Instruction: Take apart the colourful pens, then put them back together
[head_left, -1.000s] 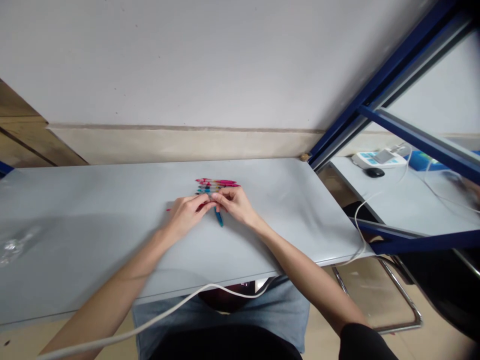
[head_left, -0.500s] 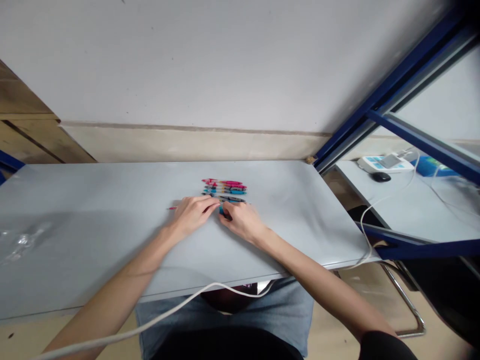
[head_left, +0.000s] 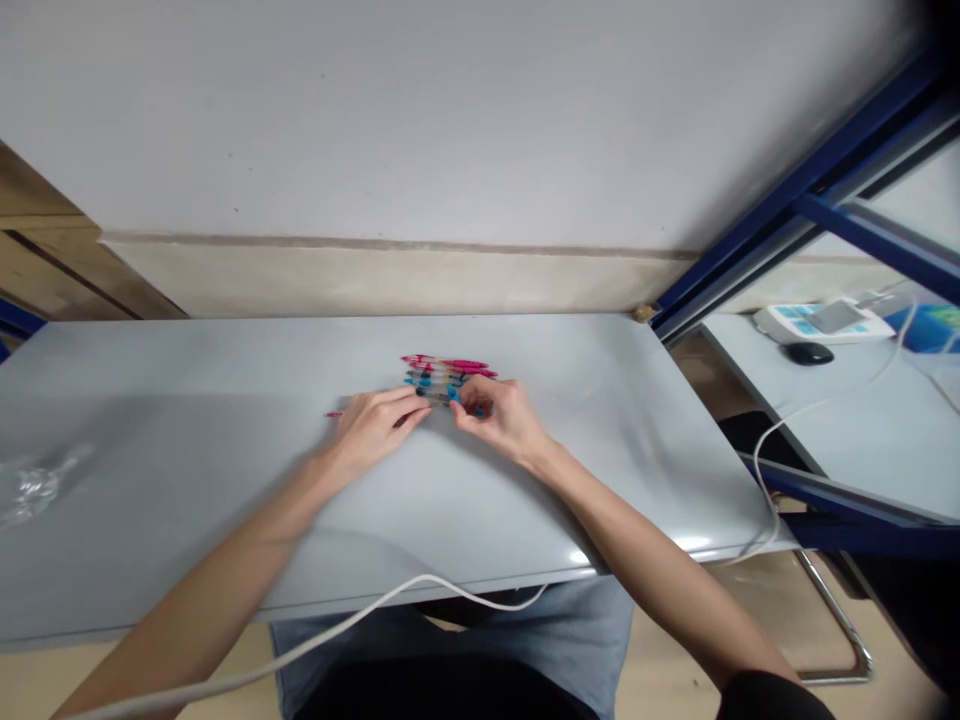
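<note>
Several pens lie side by side on the grey table in front of me. A pink pen is at the back of the row, with blue and dark ones nearer. My right hand is closed in a pinch on a blue pen, mostly hidden by the fingers, at the row's near right side. My left hand rests at the row's near left end, thumb and fingers pressed together; what they hold, if anything, is hidden. A pink tip shows on the table just left of that hand.
Crumpled clear plastic lies on the table at the left. A white cable crosses in front of my lap. Beyond a blue frame on the right, a side table holds a black mouse and a white device.
My right hand has lifted and moved slightly right and toward the row, away from my left fingertips, with the blue pen in it. The left hand has barely moved. The view has shifted slightly.
</note>
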